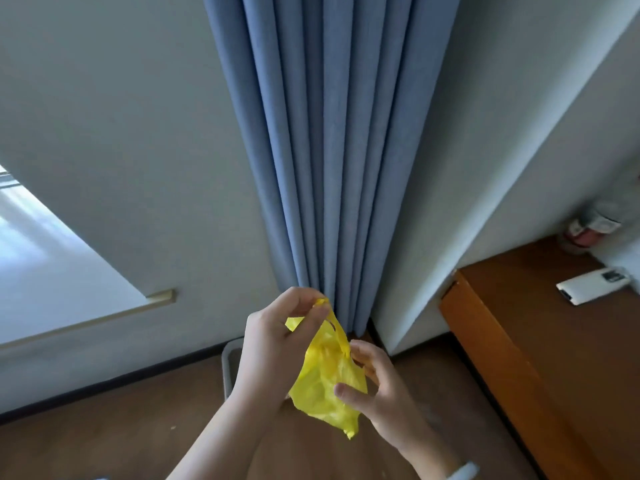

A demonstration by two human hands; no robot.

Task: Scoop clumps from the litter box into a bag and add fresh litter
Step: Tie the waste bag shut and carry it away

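The yellow bag (323, 386) is held in the air between both hands, in front of the lower end of the blue curtain (329, 133) and above the brown floor (138, 427). It touches no surface.

Orientation: the bag is crumpled and not opened out. Its long axis runs nearly vertical in the head view, slanting slightly to the right toward the bottom. The handle loop points up toward the curtain. The bunched lower tip points down at the floor.

Left hand (273, 341): positioned at the upper end of the bag. Its fingers (304, 299) are curled together and pinch the handle loop at the top.

Right hand (377, 386): positioned at the lower right of the bag. The thumb presses the front of the crumpled body, and the other fingers curl round its right edge, clamped on the plastic.

Surroundings: a grey rimmed object (230, 365) stands on the floor behind the left hand, mostly hidden. A wooden table (519, 323) stands to the right and carries a white device (594, 285). A window (34, 265) lies to the left.
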